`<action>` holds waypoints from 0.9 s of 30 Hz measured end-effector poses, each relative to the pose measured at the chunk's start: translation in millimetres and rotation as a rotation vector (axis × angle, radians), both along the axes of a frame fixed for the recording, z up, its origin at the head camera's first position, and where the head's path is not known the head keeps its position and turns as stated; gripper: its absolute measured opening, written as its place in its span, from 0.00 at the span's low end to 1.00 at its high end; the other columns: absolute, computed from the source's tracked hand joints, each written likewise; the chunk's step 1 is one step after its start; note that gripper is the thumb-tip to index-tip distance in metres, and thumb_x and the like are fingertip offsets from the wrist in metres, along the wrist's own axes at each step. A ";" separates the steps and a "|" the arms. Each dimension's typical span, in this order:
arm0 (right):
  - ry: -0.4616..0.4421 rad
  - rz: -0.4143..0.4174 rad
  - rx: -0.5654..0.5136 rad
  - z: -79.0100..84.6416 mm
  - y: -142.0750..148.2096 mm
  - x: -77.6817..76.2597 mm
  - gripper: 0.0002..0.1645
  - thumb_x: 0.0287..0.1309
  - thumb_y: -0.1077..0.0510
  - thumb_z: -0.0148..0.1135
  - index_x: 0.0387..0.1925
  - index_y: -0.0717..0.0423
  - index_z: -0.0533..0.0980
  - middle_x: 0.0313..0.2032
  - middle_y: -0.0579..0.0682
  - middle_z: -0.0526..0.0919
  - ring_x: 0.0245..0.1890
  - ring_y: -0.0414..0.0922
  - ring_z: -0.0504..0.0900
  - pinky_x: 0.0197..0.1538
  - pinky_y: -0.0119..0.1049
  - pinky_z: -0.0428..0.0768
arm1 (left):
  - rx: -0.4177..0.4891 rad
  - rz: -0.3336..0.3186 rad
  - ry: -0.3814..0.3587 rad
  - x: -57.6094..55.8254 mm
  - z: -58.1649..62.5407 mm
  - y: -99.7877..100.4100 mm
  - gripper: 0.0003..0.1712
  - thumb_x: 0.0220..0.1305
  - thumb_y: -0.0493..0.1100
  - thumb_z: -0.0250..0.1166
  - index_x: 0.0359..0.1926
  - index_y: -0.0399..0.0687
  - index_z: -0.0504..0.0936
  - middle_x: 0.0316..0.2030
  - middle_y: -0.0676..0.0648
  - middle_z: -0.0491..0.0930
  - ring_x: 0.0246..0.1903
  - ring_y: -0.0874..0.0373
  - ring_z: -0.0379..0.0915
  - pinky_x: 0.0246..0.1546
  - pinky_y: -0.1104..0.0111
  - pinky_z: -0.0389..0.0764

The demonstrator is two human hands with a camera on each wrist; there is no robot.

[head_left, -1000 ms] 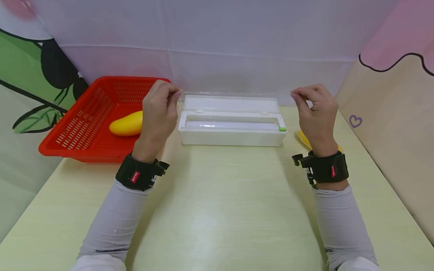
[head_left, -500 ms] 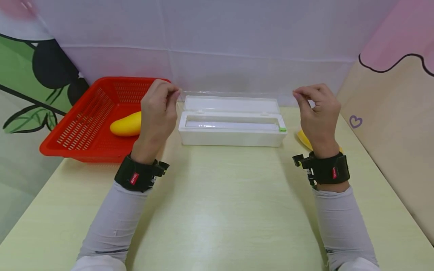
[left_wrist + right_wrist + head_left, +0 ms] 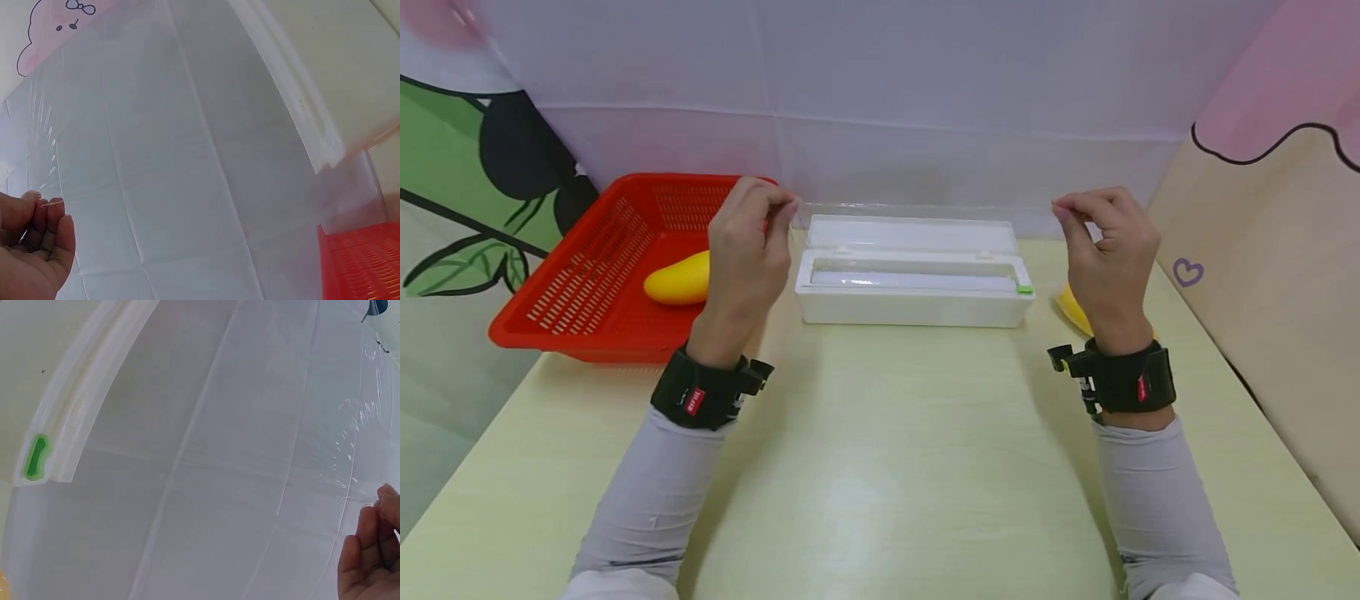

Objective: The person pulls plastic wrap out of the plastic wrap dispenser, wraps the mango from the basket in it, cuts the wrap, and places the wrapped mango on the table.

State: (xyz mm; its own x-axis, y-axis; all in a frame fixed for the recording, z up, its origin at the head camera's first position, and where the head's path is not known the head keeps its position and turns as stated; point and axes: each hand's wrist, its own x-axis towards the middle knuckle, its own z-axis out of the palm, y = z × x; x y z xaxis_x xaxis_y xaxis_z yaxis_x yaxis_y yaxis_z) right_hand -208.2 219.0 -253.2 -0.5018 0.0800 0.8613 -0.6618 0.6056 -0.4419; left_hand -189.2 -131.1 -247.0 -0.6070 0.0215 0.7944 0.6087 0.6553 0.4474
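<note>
A sheet of clear cling film [image 3: 917,206] stretches between my two raised hands, its creases glinting in both wrist views. My left hand [image 3: 748,250] pinches one corner of the cling film [image 3: 45,144] between thumb and fingers. At the other side, my right hand [image 3: 1111,258] pinches the opposite corner of the film [image 3: 359,444]. Between and below the hands stands a white cling film dispenser [image 3: 913,308] with its lid [image 3: 913,233] tipped back. A roll shows in its slot, and a green slider [image 3: 1024,289] sits at the right end.
A red slotted basket [image 3: 580,337] stands at the left, behind my left hand, with a yellow mango [image 3: 677,280] lying in it. A yellow object [image 3: 1071,310] lies on the table, mostly hidden by my right hand and wrist. A cloth-covered wall [image 3: 880,158] rises behind the dispenser.
My right hand has drifted slightly to the right and my left hand slightly to the left, both still pinching the cling film. The dispenser and basket have stayed in place.
</note>
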 end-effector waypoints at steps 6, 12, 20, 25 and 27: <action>0.025 -0.008 -0.017 1.3 0.1 -0.2 0.08 0.61 0.64 0.68 0.33 0.68 0.86 0.31 0.63 0.80 0.36 0.37 0.78 0.46 0.26 0.75 | 0.007 0.008 -0.012 2.2 3.0 1.5 0.09 0.70 0.35 0.60 0.43 0.29 0.80 0.41 0.36 0.79 0.41 0.48 0.76 0.53 0.71 0.78; 0.036 -0.010 -0.029 2.9 -0.6 0.8 0.07 0.60 0.65 0.69 0.33 0.68 0.86 0.30 0.63 0.80 0.36 0.35 0.78 0.46 0.26 0.76 | 0.007 0.006 0.002 4.6 4.9 1.8 0.09 0.70 0.34 0.61 0.43 0.28 0.80 0.41 0.35 0.79 0.41 0.48 0.76 0.53 0.70 0.78; 0.004 0.004 -0.044 4.5 1.6 1.9 0.06 0.59 0.66 0.68 0.33 0.69 0.86 0.30 0.43 0.79 0.36 0.34 0.78 0.46 0.26 0.77 | 0.025 0.007 0.002 7.4 7.9 2.2 0.09 0.70 0.34 0.60 0.43 0.28 0.80 0.41 0.35 0.78 0.41 0.48 0.76 0.53 0.68 0.79; -0.006 0.010 -0.054 6.6 1.8 4.2 0.06 0.59 0.66 0.68 0.32 0.70 0.85 0.32 0.31 0.75 0.36 0.33 0.79 0.46 0.26 0.77 | 0.027 0.000 0.021 8.2 7.1 1.0 0.09 0.69 0.33 0.61 0.43 0.27 0.80 0.41 0.35 0.79 0.41 0.48 0.77 0.53 0.70 0.78; -0.004 0.013 -0.063 8.0 1.3 5.6 0.06 0.59 0.67 0.68 0.32 0.70 0.85 0.32 0.30 0.74 0.36 0.32 0.78 0.46 0.26 0.77 | 0.012 -0.004 0.036 8.9 7.8 0.2 0.09 0.69 0.33 0.60 0.43 0.27 0.80 0.41 0.35 0.79 0.41 0.48 0.77 0.53 0.72 0.78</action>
State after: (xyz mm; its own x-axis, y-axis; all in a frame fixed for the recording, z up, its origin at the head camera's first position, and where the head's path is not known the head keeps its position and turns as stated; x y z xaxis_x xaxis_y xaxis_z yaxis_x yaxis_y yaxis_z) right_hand -202.6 220.4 -245.3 -0.5064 0.1271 0.8529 -0.6679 0.5677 -0.4812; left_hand -180.2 -131.0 -239.2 -0.5783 0.0139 0.8157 0.6270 0.6473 0.4335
